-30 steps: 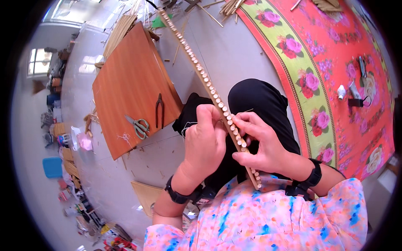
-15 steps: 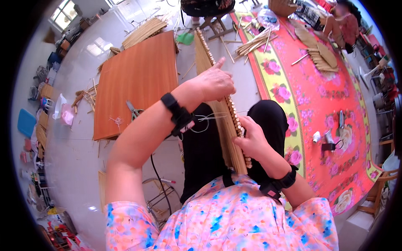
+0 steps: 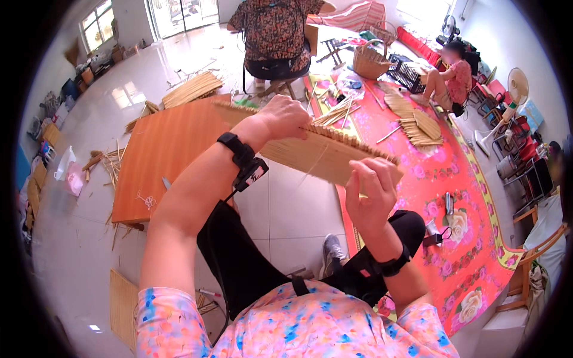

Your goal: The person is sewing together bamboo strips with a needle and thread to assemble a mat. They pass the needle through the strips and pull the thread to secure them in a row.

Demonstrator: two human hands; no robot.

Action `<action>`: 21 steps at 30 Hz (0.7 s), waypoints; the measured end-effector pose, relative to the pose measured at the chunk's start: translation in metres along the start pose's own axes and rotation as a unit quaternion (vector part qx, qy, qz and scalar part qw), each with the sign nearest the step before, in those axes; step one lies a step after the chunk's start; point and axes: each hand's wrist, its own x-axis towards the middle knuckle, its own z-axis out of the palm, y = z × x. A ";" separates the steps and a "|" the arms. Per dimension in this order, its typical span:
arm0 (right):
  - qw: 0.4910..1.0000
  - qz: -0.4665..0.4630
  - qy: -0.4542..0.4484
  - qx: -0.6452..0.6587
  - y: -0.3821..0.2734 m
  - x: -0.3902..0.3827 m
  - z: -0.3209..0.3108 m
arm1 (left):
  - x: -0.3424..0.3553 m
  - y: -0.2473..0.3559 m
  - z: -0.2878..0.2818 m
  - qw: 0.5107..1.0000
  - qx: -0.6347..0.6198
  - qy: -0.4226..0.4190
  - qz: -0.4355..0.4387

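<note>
Mat of sticks (image 3: pixel 307 156) is up in the air, over the floor (image 3: pixel 292 212). The left hand (image 3: pixel 285 121) holds its top edge in a closed grip. The right hand (image 3: pixel 371 194) is bent by its right end; I cannot tell if that grip holds on. A brown worktop (image 3: pixel 158 146) is to the left.

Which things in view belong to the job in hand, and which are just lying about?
Job in hand:
- stick panel
- left hand, at its top edge
- right hand, at its near end
- loose sticks, likely, as they look alike

Lying or standing about, apparently unrelated:
- basket
- fan
- pink bag
</note>
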 end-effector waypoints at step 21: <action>0.874 0.416 -0.092 0.232 0.002 -0.050 0.076 | -0.060 0.196 0.080 0.845 -0.178 0.423 -0.276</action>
